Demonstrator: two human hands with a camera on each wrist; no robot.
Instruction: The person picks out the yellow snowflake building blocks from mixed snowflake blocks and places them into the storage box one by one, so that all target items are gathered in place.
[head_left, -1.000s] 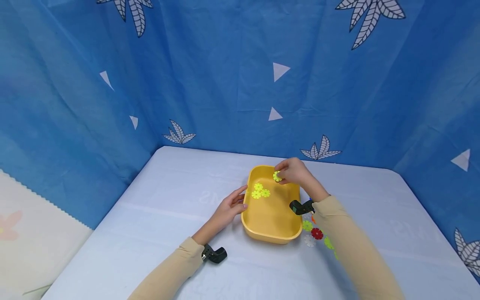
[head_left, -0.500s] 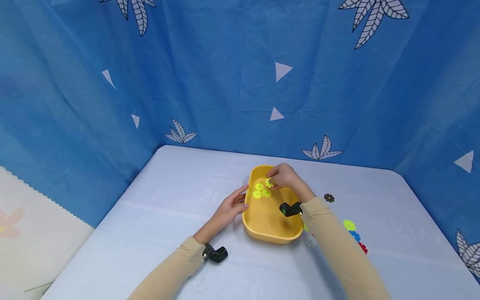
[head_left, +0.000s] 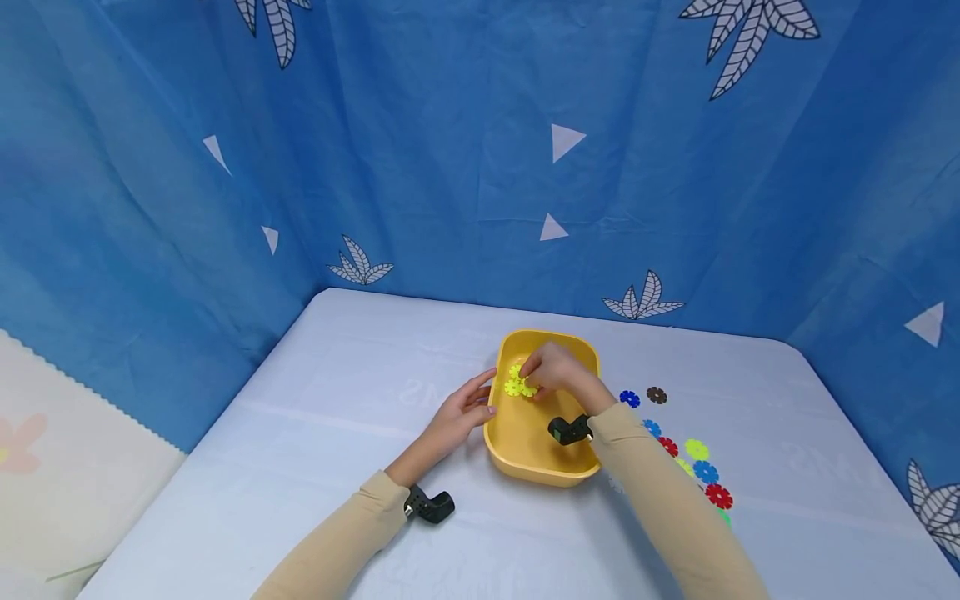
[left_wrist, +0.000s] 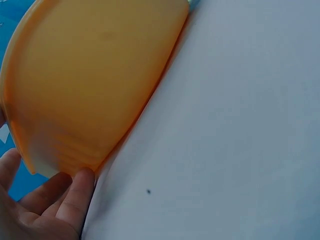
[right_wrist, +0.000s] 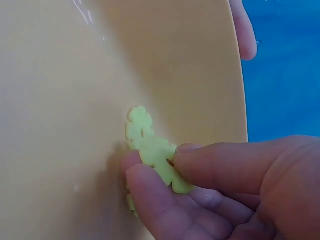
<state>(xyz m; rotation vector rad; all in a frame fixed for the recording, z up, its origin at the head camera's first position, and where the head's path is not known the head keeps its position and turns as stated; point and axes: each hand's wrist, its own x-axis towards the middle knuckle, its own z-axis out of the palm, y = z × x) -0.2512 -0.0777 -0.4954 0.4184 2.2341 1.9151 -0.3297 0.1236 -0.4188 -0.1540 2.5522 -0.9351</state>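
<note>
A yellow plastic basin [head_left: 536, 442] stands on the white table. My left hand [head_left: 455, 417] rests against its left side, fingers fairly straight and touching the wall; in the left wrist view the fingers [left_wrist: 77, 195] lie against the outer wall. Inside the basin, my right hand [head_left: 555, 371] pinches a yellow-green snowflake disc [right_wrist: 162, 162] between thumb and fingers. Other discs of that colour [head_left: 513, 388] lie on the basin floor at the left, partly hidden by the right hand. In the right wrist view one such disc [right_wrist: 139, 122] shows just behind the held one.
Right of the basin lie several loose snowflake discs, among them a red one [head_left: 719, 497], a blue one [head_left: 706, 472], a dark blue one [head_left: 629, 399] and a brown one [head_left: 657, 395]. The right sleeve [head_left: 671, 500] covers part of them. A blue curtain [head_left: 450, 167] hangs behind.
My right hand has moved left and down within the basin with the disc, reaching the group of yellow-green discs. More loose discs show right of the arm. The left hand keeps its place.
</note>
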